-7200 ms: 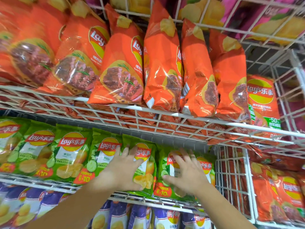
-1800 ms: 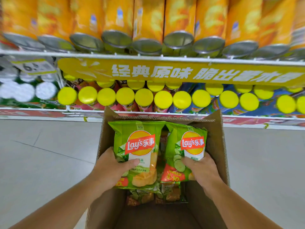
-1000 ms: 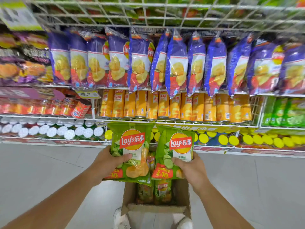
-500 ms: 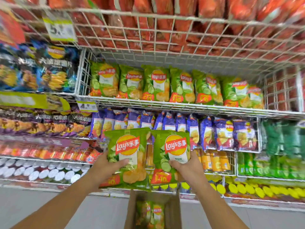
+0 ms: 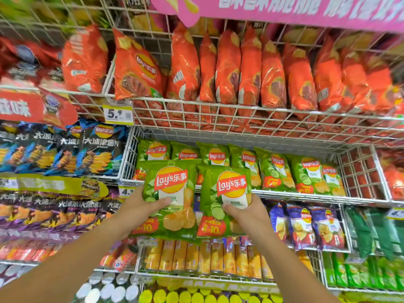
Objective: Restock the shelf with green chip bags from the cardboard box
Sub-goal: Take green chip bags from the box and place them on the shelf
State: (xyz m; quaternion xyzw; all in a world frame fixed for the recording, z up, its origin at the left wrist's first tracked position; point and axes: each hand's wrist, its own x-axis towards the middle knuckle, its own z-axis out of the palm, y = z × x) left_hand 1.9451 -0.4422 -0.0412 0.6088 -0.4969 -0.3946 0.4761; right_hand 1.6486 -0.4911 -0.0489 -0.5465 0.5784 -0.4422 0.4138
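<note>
Before the wire shelf [image 5: 284, 194], both hands raised (one green chip bag each).

Top rack is packed with orange chip bags [image 5: 249, 68] standing side by side, most turned edge-on, one on the left facing out. Pink banner [image 5: 306, 9] hangs above them with big white lettering, too blurry to read. A price tag [image 5: 119, 113] reading 5.9 is clipped on the wire just under that rack. Off to the left are dark blue chip bags [image 5: 96, 149], and lower down some purple-black ones. Right side has purple chip bags [image 5: 306, 226] in a wire rack. Below that, a row of yellow-orange cans [image 5: 209, 256], then yellow lids [image 5: 196, 297] at the bottom.
</note>
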